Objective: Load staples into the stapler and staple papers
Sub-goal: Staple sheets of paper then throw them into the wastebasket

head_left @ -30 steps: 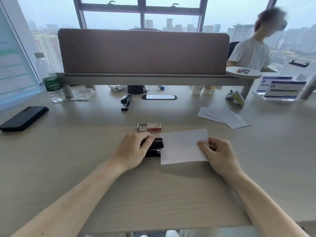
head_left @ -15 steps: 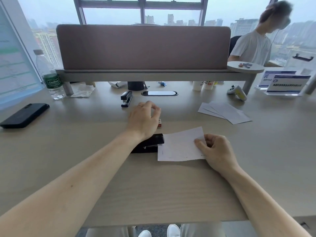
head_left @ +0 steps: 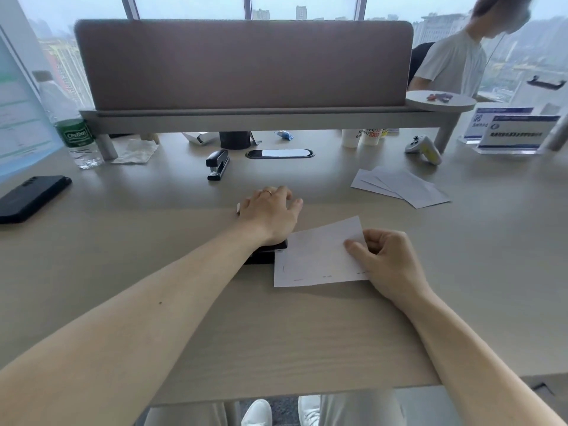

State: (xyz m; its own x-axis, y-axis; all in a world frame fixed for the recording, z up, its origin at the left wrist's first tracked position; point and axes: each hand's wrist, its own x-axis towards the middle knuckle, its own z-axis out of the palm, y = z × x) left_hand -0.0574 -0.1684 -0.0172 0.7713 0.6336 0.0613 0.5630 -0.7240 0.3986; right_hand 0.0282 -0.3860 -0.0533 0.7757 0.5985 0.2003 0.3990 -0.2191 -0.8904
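My left hand [head_left: 270, 210] reaches forward over the staple box [head_left: 238, 208]. Its fingers curl down around the box, and only a white corner shows at the hand's left side. The black stapler [head_left: 266, 255] lies on the desk under my left wrist, mostly hidden, and no hand holds it. A white sheet of paper [head_left: 316, 256] lies flat to the right of the stapler, its left edge at the stapler's mouth. My right hand [head_left: 384, 259] pinches the sheet's right edge between thumb and fingers.
A second black stapler [head_left: 218, 164] stands further back. Loose paper sheets [head_left: 399, 187] lie at the right. A phone [head_left: 30, 198] and a water bottle [head_left: 76, 139] are at the left. A divider panel [head_left: 246, 66] closes the back, with a person [head_left: 455, 63] behind it.
My left hand let go of the stapler and reached forward onto the staple box, now covering it. My right hand kept its hold on the paper, which shifted slightly.
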